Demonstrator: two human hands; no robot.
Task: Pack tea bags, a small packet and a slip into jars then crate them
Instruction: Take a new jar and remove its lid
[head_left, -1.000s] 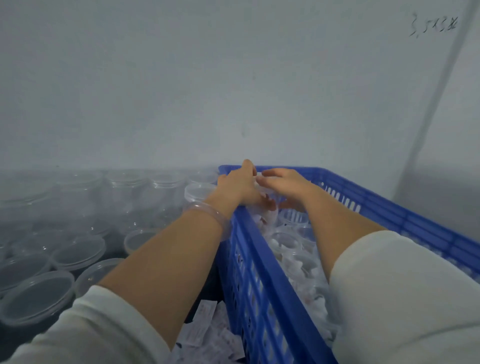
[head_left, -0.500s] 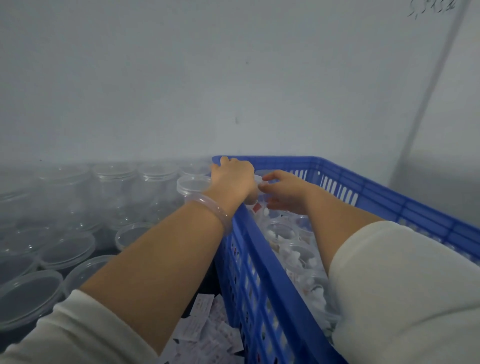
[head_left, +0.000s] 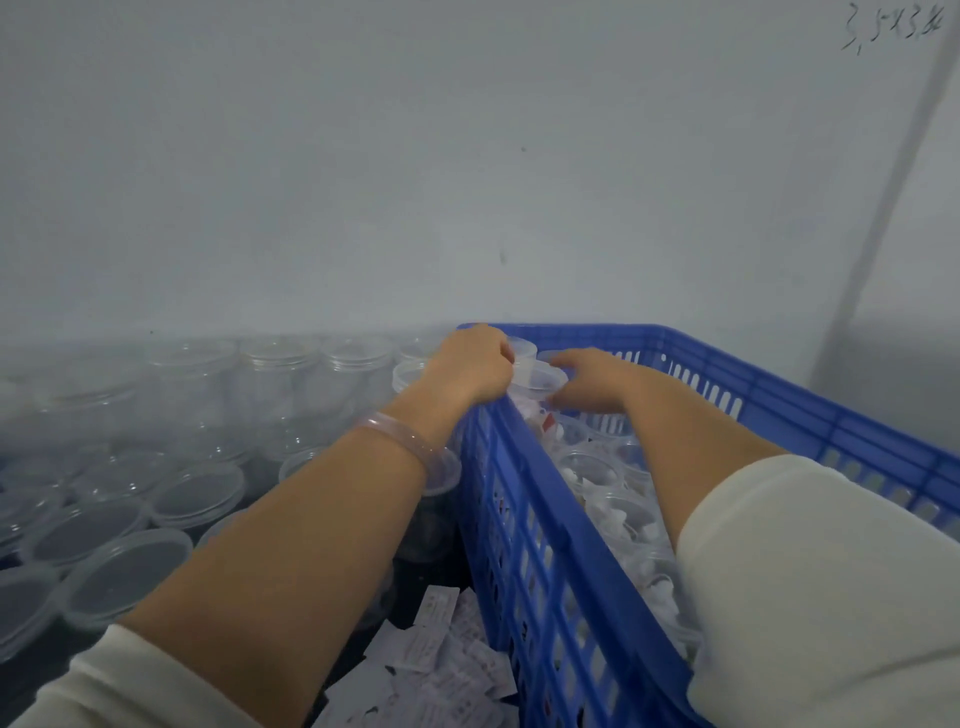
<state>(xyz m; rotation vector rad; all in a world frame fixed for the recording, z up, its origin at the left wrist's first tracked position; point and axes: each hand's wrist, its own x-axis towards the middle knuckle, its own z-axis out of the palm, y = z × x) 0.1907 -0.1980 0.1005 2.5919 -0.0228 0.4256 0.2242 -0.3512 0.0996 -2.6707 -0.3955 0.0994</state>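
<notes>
In the head view, the blue crate fills the right side. The clear jar being packed sits at the crate's far left corner, its rim about level with the crate's top edge. The left hand, reaching over the crate's left wall, has its fingers curled against the jar's left side. The right hand, from inside the crate, curls thumb and fingers round the jar's right side, so both hands grip it. A clear bracelet sits on the left wrist.

Inside the crate, rows of filled jars stand close together, with white and red contents showing through. Outside the crate's left wall stand empty jars, and paper packets lie loose by its near left side.

The jar looks to be thin clear plastic. It is probably light, fairly stiff at the threaded rim, springy in the wall and smooth enough to slip. Holding it at the rim on opposite sides, as here, seems the soundest grip. The corner gap is tight, so it likely needs lowering straight down. Whether a lid is on cannot be told.
</notes>
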